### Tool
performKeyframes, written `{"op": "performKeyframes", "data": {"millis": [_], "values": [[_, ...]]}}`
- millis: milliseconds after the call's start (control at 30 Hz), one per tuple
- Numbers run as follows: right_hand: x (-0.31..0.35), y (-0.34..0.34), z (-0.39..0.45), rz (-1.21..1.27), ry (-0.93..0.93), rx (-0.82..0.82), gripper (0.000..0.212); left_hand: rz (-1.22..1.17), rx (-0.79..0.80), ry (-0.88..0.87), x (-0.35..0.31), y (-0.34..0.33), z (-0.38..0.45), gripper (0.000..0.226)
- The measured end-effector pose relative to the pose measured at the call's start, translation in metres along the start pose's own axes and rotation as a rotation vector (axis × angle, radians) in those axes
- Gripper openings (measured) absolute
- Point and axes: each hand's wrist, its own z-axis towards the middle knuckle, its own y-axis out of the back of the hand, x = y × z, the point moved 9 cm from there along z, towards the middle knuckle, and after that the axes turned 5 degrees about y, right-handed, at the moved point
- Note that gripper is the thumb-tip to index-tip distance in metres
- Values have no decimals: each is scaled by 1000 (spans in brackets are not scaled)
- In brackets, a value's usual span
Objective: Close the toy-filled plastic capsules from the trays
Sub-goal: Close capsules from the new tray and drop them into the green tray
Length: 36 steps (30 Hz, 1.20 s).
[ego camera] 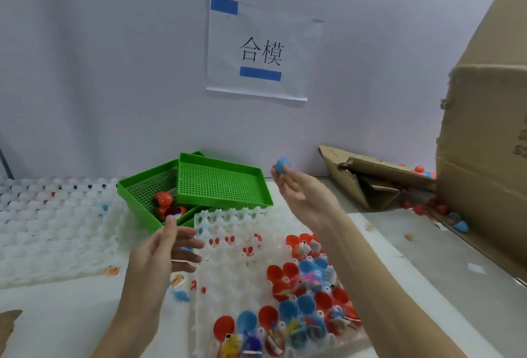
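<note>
While left hand (pixel 159 255) hovers, right hand (pixel 296 186) pinches one blue capsule (pixel 283 166).

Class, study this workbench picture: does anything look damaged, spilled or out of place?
Yes. The cardboard box at the right is torn and crumpled, and capsules have spilled from it onto the table. The upper green tray sits askew on the lower green tray. A few loose toys lie outside the white trays.
</note>
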Motion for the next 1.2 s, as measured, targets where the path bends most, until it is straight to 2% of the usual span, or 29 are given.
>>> {"op": "performKeyframes", "data": {"millis": [33, 133, 233, 300, 400, 467, 600, 667, 800, 1000, 1133, 1167, 1200], "values": [[22, 1, 16, 60, 44, -51, 17, -2, 4, 7, 1, 0, 1, 57], [68, 17, 54, -220, 145, -94, 39, 10, 16, 18, 4, -2, 3, 57], [74, 36, 76, -227, 158, -118, 43, 9, 25, 25, 6, -2, 6, 57], [66, 43, 79, -294, 162, -116, 36, 10, 21, 27, 5, 0, 7, 56], [46, 48, 65, -662, 211, -43, 25, 22, 23, 24, 5, 0, 7, 54], [35, 49, 50, -1024, 253, 27, 17, 41, 38, 16, 4, -2, 5, 52], [7, 37, 24, -1725, 230, 350, 13, 64, 42, -7, 2, -4, 2, 48], [0, 37, 15, -1933, 228, 442, 14, 72, 45, -10, 2, -3, 3, 46], [-2, 42, 9, -2092, 202, 454, 13, 82, 58, -5, 3, -3, 0, 43], [-9, 43, 14, -2163, 182, 444, 9, 137, 92, -2, 3, -7, -2, 36], [6, 30, 13, -2145, 200, 450, 11, 256, 146, -150, -13, -19, -12, 8], [9, 24, 11, -2132, 202, 456, 12, 294, 174, -178, -15, -26, -16, 3], [10, 17, 9, -2114, 208, 462, 12, 337, 201, -199, -16, -33, -20, 7]]}}
